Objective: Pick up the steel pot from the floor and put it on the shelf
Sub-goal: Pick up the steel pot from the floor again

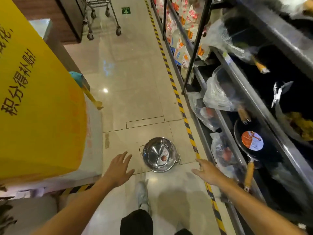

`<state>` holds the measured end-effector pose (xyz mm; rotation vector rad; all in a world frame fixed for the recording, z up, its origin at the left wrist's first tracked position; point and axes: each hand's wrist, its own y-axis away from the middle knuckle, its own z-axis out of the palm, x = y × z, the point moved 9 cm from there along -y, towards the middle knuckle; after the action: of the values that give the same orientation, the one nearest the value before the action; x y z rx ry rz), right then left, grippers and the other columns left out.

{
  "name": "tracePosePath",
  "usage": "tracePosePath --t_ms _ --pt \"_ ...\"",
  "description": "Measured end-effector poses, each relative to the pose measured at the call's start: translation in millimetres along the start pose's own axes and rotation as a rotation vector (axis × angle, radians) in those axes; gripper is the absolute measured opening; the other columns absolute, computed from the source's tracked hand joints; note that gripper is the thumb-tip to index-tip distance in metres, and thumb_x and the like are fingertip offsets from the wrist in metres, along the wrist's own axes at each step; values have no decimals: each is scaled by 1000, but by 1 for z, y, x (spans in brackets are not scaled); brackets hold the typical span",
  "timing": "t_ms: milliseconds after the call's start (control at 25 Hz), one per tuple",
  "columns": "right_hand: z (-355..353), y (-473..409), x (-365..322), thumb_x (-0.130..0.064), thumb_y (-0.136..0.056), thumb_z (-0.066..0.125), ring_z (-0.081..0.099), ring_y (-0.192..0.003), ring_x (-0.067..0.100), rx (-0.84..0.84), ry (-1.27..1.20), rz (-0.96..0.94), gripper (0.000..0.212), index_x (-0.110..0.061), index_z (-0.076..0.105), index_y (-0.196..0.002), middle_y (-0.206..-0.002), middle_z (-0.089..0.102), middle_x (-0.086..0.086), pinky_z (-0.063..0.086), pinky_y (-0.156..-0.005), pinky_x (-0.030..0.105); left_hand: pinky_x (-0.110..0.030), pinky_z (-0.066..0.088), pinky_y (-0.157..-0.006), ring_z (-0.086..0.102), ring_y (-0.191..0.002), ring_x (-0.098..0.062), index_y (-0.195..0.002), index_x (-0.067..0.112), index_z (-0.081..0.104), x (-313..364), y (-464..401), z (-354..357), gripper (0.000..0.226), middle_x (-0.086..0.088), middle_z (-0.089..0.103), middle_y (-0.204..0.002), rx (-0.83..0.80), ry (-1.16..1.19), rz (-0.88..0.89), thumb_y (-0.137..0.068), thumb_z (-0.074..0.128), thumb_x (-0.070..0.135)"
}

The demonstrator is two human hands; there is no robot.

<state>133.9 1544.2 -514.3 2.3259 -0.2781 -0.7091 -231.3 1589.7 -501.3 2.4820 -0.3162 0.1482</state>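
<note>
Pale glossy tiles (135, 82) ran down a shop aisle, edged by a yellow-and-black stripe (179, 102) along the foot of the shelf (250, 99) on the right, where dark pans (252, 141) and bagged cookware lay. On the floor, upright and near the stripe, sat the pot (159, 154), shiny steel with a curved divider inside, a small label on its bottom and a loop handle on each side. Both hands were spread wide and held nothing: the left hand (118, 168) hovered just left of the pot, the right hand (208, 172) to its right, over the stripe, neither touching it. The reach looked barely begun. To do it well, each hand should probably drop to its own loop handle, close fully round it, and lift level so the pot would not swing into the shelf edge. Which shelf tier had room was hard to judge; the deep parts were black and much was blurred by plastic wrap. A yellow sign (33, 99) blocked the left side, and only one shoe (142, 194) showed clearly.
</note>
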Motion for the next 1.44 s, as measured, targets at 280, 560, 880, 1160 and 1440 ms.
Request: tracePosePath --t_ms 280,560,880,1160,1440 --pt "85 -208 63 -51 -97 49 30 -146 24 -29 18 107 76 -20 16 -158 -162 27 4 30 -113 35 -37 6 -120 9 -150 -28 -156 16 6 -74 -210 100 93 -9 6 -165 -79 63 -48 -80 12 70" --pt "237 -432 166 -43 -90 65 17 -150 32 1 -136 223 94 -21 4 -158 -165 12 11 20 -117 41 -40 12 -118 7 -149 -32 -156 14 3 -129 -423 306 88 -14 5 -164 -140 165 -173 -92 51 52" --pt "341 -545 250 -45 -82 74 33 -142 36 167 -293 290 110 -36 -7 -156 -162 19 11 40 -107 51 -52 31 -109 23 -141 -40 -154 13 -10 -160 -543 435 115 -19 15 -159 -20 327 -336 -81 71 49" --pt "339 -550 261 -28 -78 81 67 -86 22 314 -471 320 101 -41 12 -151 -103 59 4 56 -74 41 -52 52 -91 51 -113 -32 -151 29 10 -162 -554 436 117 -11 35 -142 117 528 -386 -65 89 26" --pt "262 -454 215 -31 -74 85 63 -78 17 351 -610 289 103 -43 17 -151 -97 56 3 45 -60 18 -36 53 -68 51 -88 -24 -147 27 25 -134 -474 318 107 1 36 -123 229 697 -299 -63 90 26"
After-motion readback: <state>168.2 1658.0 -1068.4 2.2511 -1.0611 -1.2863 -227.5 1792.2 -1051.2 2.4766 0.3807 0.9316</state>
